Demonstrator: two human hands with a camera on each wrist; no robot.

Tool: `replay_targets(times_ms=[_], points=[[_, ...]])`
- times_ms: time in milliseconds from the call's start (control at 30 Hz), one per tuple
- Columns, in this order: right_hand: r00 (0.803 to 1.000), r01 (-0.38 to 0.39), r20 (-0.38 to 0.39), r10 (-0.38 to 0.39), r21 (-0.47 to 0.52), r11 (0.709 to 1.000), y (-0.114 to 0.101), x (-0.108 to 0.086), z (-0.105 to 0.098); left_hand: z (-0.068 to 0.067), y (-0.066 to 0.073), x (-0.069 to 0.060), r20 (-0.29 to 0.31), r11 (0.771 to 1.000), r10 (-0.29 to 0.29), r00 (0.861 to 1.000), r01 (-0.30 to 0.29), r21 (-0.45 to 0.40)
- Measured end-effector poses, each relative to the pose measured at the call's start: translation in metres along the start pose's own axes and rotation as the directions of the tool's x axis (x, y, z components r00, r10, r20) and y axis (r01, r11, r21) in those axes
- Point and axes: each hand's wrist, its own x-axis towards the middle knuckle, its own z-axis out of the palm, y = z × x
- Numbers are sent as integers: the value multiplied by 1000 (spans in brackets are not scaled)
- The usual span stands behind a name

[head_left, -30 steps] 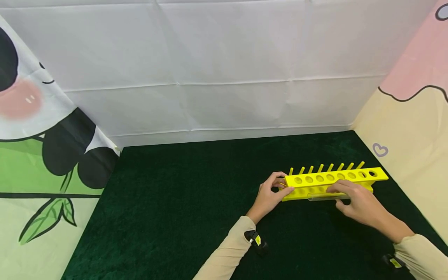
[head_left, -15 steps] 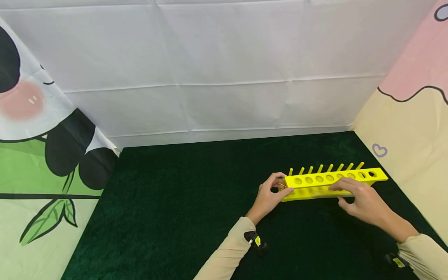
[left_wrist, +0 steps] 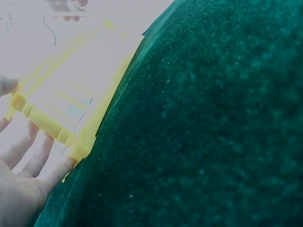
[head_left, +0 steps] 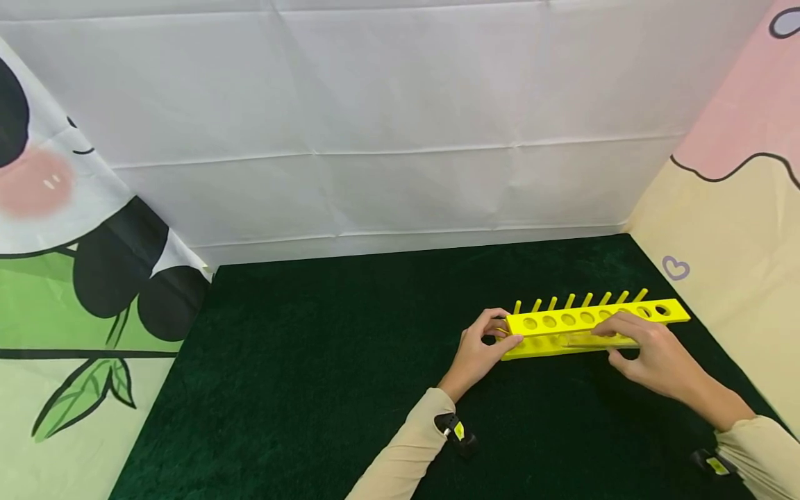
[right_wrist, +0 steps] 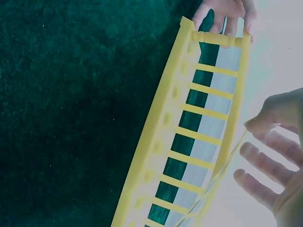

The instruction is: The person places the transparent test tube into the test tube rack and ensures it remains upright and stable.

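Observation:
A yellow test tube rack (head_left: 558,327) stands on the dark green cloth, its top plate pierced by a row of round holes and a row of pegs along the back. Around its left end, my left hand (head_left: 476,355) grips the end piece, thumb in front and fingers behind; the left wrist view shows these fingers (left_wrist: 29,158) against the end bar. My right hand (head_left: 659,361) pinches a clear test tube (head_left: 584,341) that lies nearly level before the rack's front. In the right wrist view the tube (right_wrist: 208,189) slants away from the thumb and fingertips.
Dark green cloth (head_left: 350,375) covers the table. A white sheet (head_left: 400,104) hangs behind it, with printed cloths at the left (head_left: 37,298) and right (head_left: 731,229). The rack's right end lies near the table's right edge.
My right hand has shifted slightly right with the test tube, which has risen from the rack's lower front edge to in front of the gap under the top plate. The left hand keeps its place.

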Motion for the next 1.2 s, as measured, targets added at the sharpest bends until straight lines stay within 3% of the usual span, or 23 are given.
replay_targets(times_ms=[333,1200], points=[[1000,-7,-20,7,27,1000,4,1,-3,0,-3,1,-3,1000,2,1000,-2,-5],[994,-27,-103,23,-37,999,7,3,-19,0,-1,0,-6,1000,-20,1000,20,-14]])
